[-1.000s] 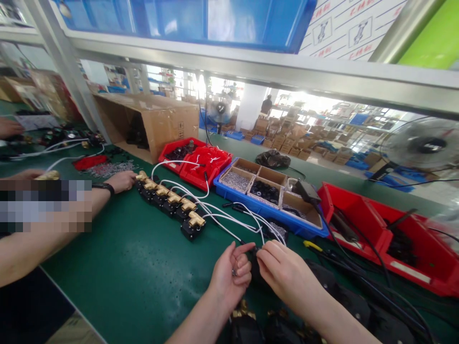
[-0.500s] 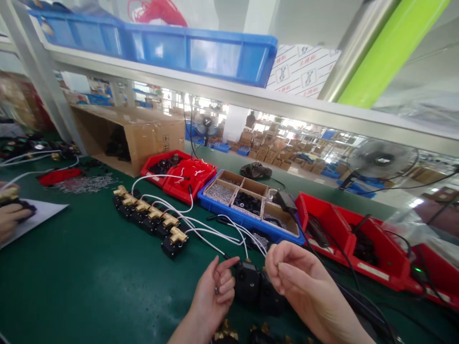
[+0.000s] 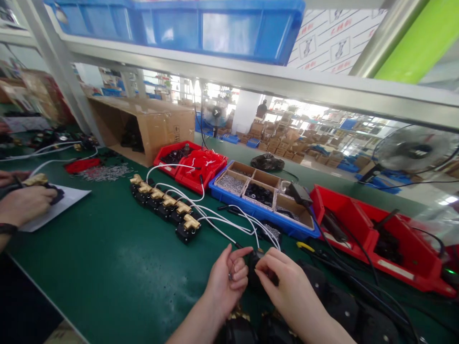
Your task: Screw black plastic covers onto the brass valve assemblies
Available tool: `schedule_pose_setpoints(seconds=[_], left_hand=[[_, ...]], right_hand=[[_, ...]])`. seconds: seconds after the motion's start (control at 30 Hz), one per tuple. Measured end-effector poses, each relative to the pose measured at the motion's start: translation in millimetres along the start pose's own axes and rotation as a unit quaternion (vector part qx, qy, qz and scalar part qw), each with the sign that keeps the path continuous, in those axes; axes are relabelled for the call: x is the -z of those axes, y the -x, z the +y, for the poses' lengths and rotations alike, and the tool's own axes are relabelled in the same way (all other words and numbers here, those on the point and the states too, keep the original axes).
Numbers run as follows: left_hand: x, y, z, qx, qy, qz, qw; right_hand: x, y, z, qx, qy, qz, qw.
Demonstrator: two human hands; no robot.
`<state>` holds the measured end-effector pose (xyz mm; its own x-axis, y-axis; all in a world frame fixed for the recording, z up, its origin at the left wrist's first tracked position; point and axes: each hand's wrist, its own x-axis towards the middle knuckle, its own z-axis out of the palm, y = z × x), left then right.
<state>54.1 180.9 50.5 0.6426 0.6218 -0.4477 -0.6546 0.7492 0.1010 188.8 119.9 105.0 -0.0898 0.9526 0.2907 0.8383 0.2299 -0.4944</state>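
My left hand [image 3: 229, 279] is curled near the bench's front edge, with small metal bits in its palm. My right hand [image 3: 287, 286] is pinched on a black valve body [image 3: 255, 267] that stands on the green mat between both hands. White wires [image 3: 229, 222] run from that spot back to a row of several brass-topped black valves [image 3: 165, 205]. More black valves with brass fittings [image 3: 247, 325] lie under my wrists.
A blue tray [image 3: 263, 203] with cardboard compartments of screws and black parts sits behind my hands. Red bins [image 3: 376, 239] stand right, and more red bins [image 3: 190, 165] lie behind the valve row. A cardboard box [image 3: 150, 126] stands back left. A co-worker's hands [image 3: 25, 203] hold a valve at the left.
My right hand has come down from the air onto the black valve body. The co-worker's hands have come further into view at the left, and the view has tilted down.
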Motion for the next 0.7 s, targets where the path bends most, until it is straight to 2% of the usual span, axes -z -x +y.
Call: schedule_pose_setpoints(seconds=[0.43,0.7], left_hand=[[0.1,2,-2,-0.001,-0.008,-0.002,1.0],[-0.3,2,-2,-0.003,-0.016,0.003,1.0]], right_hand=[[-3,0,3,-0.054,-0.003,-0.017,0.998],[1,-15,6,-0.153,-0.038,-0.022,0.987]])
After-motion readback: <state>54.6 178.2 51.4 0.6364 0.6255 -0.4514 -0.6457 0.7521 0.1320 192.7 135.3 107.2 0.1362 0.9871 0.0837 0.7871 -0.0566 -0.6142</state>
